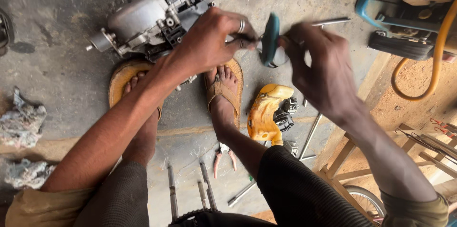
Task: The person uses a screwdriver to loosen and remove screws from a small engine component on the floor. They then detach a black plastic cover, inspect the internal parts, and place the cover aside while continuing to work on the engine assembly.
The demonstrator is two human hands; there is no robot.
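Left hand (209, 41): grip pinched shut on tool shaft (247, 41), steadying it.
Right hand (316, 60): closed on teal handle (271, 41), at 3 o'clock, for turning.
Engine (147, 24): on floor, 10 o'clock.

Soft, even daylight lit the scene brightly, without glare; faint shadows lay on the concrete floor (62, 65) below the left hand (209, 41). The right hand (319, 65) showed slight motion blur, and wide-angle distortion bent the edges
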